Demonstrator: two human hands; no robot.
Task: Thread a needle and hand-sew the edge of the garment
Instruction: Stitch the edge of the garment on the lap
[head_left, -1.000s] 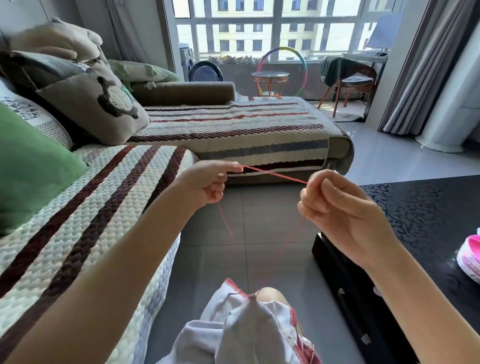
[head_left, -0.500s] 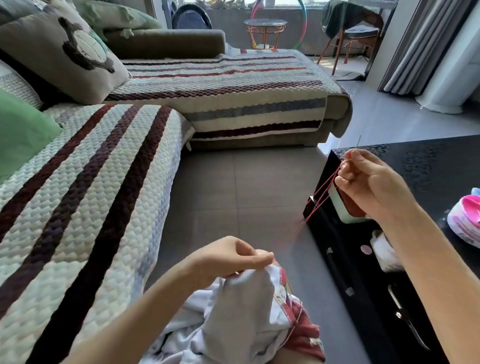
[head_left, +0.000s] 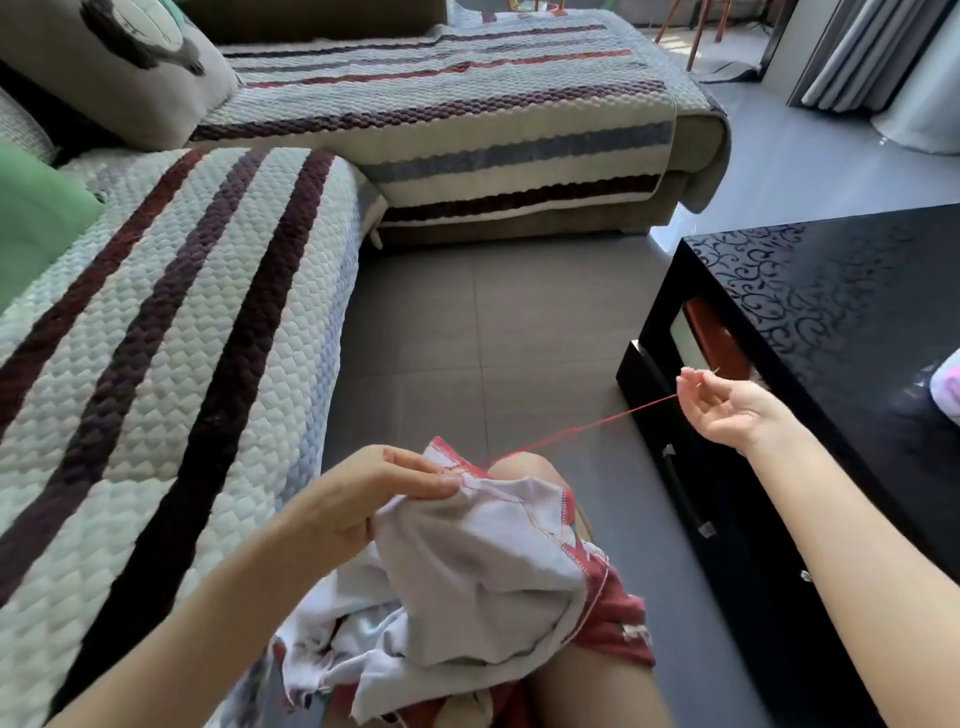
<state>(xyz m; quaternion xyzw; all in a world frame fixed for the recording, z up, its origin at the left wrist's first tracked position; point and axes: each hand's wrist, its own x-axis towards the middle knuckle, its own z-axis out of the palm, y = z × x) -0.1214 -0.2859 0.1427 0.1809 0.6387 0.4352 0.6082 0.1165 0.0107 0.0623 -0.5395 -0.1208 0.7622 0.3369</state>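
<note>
On our lap the garment (head_left: 483, 571) lay bunched, pale grey-white cloth with a red-stitched edge turned up toward us. Our left hand (head_left: 384, 499) pinched that edge between thumb and fingers, just beside our bare knee (head_left: 524, 467), with the rest of the cloth hanging down over our red shorts (head_left: 623, 618).

From the held edge a red thread (head_left: 582, 428) ran taut, up and to the right, to our right hand (head_left: 727, 410). That hand was raised with the palm turned up and the fingers curled, and the thread ended at its fingertips (head_left: 688, 376), which were closed on it. A fine sliver (head_left: 715, 370) stood out past those fingertips, too small for us to name. Our two hands were well apart, joined only by the thread, the left low over the lap and the right out in front of the black table (head_left: 831, 291).

We sat between that table, glossy and patterned with scrollwork, on our right and the sofa (head_left: 208, 312) on our left, which wore a quilted cover with dark stripes. A green cushion (head_left: 31, 218) and a grey cushion (head_left: 119, 67) rested at the sofa's back. Grey floor tiles (head_left: 493, 338) showed between sofa and table, and grey curtains (head_left: 857, 47) hung in the far right corner. At the table's right edge we saw part of a pink and white object (head_left: 948, 384), cut off by the frame.
</note>
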